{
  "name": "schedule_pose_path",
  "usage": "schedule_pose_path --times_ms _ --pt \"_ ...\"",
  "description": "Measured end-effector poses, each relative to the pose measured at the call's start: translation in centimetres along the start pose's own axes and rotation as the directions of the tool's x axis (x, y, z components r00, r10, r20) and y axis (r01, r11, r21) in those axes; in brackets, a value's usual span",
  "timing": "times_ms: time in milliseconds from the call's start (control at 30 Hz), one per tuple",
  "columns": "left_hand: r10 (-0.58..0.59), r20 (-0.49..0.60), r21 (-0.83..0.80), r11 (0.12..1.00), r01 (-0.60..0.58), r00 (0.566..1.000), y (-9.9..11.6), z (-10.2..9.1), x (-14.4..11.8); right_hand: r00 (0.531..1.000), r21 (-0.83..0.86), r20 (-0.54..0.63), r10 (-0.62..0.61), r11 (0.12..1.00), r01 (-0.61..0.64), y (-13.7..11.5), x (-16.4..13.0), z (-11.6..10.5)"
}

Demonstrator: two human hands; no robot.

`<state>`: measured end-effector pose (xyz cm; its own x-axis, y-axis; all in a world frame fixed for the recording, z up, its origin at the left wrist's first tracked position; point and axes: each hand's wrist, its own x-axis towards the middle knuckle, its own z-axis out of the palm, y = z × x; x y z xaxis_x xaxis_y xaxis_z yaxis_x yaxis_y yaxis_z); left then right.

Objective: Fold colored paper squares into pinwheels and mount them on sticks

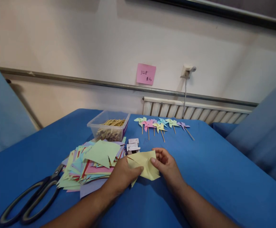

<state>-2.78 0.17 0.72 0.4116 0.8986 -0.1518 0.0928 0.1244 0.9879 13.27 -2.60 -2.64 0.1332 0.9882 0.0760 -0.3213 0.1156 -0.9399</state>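
Yellow paper [144,164]: lying just above the blue table [211,171] near its middle, partly folded, pinched from both sides so its flaps are staying put.
Left hand [121,175]: gripping the sheet's left edge, fingers curled over the top, pressing it toward the cloth.
Right hand [167,164]: holding the right edge, thumb laid on the paper, fingers tucked behind.
Paper pile [90,166]: sitting at nine o'clock of the sheet, close beside the left hand for easy picking.
Scissors [30,199]: lying at eight o'clock, beyond the pile, blades under its edge.
Stick box [109,126]: standing at eleven o'clock, open-topped.
Pinwheels [163,125]: lined up at one o'clock, well apart from the hands, out of the working area.
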Motion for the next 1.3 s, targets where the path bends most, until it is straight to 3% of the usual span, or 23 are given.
schedule_pose_path --times_ms 100,267,400,500,733,1133,1300 --pt "0.048 -0.004 0.125 0.991 -0.047 0.999 -0.4 0.0 -0.1 0.992 -0.003 0.107 0.065 0.998 -0.065 0.2 -0.5 0.5" --pt "0.101 -0.030 0.257 0.962 -0.090 0.994 -0.9 0.0 0.0 0.996 -0.081 0.038 0.085 0.993 -0.081 0.9 -0.8 1.2" --pt "0.081 -0.039 0.025 0.996 -0.081 0.996 -1.1 0.2 0.2 0.996 0.088 -0.061 0.072 0.994 -0.067 1.2 -0.5 1.2" --pt "-0.023 -0.029 -0.175 0.984 0.018 0.999 -1.4 0.7 0.0 0.984 0.245 -0.151 0.090 0.968 -0.051 1.5 -0.3 1.3" --pt "-0.177 0.058 -0.512 0.839 0.181 0.983 -1.8 2.5 -0.7 0.980 0.374 -0.181 0.089 0.927 -0.015 2.0 -0.6 1.9" --pt "-0.121 -0.019 -0.558 0.825 0.090 0.992 -2.2 3.0 -0.5 0.984 0.450 -0.102 0.143 0.889 -0.083 1.4 -1.4 2.9" --pt "-0.104 -0.060 -0.554 0.831 0.054 0.993 -1.3 2.1 -0.6 0.986 0.272 -0.149 0.072 0.962 -0.029 1.7 -1.4 2.1"
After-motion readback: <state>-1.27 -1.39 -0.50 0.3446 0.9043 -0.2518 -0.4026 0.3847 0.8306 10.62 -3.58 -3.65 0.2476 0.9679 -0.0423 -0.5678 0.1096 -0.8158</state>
